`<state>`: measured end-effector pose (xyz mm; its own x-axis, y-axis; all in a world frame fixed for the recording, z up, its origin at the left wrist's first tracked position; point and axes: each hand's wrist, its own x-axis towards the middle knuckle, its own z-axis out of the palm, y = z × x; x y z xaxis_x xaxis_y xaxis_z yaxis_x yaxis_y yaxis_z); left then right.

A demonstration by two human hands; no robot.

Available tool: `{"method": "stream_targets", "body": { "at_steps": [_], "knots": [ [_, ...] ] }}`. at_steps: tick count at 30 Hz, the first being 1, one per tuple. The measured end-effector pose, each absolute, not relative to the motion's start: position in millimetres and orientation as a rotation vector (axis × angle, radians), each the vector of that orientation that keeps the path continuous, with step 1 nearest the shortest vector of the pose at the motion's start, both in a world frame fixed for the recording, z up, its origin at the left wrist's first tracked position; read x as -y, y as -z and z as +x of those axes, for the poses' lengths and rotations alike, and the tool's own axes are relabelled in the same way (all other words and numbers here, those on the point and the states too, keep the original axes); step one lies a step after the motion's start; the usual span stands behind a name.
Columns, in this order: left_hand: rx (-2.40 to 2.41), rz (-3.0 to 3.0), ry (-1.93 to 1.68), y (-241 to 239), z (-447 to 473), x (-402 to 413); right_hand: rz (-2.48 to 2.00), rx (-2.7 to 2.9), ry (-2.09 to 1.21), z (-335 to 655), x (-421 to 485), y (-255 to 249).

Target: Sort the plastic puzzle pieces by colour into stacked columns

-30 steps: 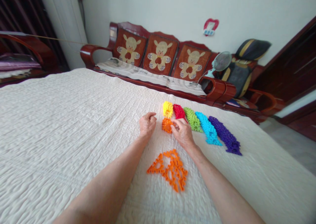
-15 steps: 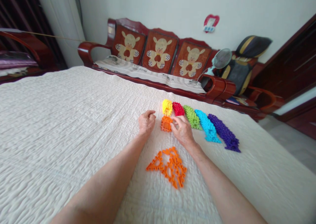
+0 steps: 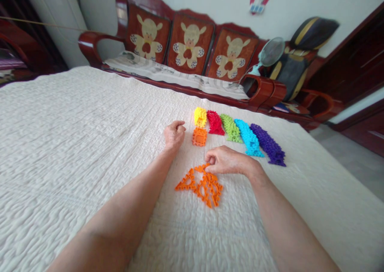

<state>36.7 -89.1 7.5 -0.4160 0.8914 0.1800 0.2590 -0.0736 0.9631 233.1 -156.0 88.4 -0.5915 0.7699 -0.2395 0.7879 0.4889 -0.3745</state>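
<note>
My right hand (image 3: 223,160) has its thumb and fingers closed at the upper edge of an orange triangular piece (image 3: 201,168); the fingertips partly cover it. That piece lies with several other orange triangular pieces (image 3: 186,182), which have toothed edges and cut-out middles. My left hand (image 3: 175,134) rests on the bedspread in a loose fist, nothing seen in it. Between that hand and the coloured rows lies an orange square piece (image 3: 199,137), just below a stack of yellow pieces (image 3: 200,117).
Right of the yellow stack lie slanted rows of red (image 3: 215,123), green (image 3: 231,128), light blue (image 3: 249,138) and purple pieces (image 3: 268,144). All rest on a white quilted bedspread (image 3: 90,144). Beyond its edge stand a wooden sofa (image 3: 96,44) and a fan (image 3: 271,52).
My right hand has left the orange square and moved back toward me to the orange triangles. My left hand stays beside the square. The view has tilted down slightly.
</note>
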Motion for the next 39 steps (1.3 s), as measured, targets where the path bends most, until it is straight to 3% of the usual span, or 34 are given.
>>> {"method": "stream_targets", "body": {
  "at_steps": [14, 23, 30, 39],
  "knots": [
    [-1.676, 1.255, -1.531, -9, 36, 90, 1.447, -2.820, 0.347, 219, 158, -81],
    [-1.669, 1.254, -1.525, -8, 37, 89, 1.388, -2.881, 0.381, 224, 154, -79],
    [-1.654, 1.244, -1.520, -9, 38, 91, 1.621, -3.244, 0.138, 223, 132, -61],
    [-1.664, 1.270, -1.514, -9, 38, 92, 1.575, -3.382, -0.149, 218, 122, -45]
  ]
}}
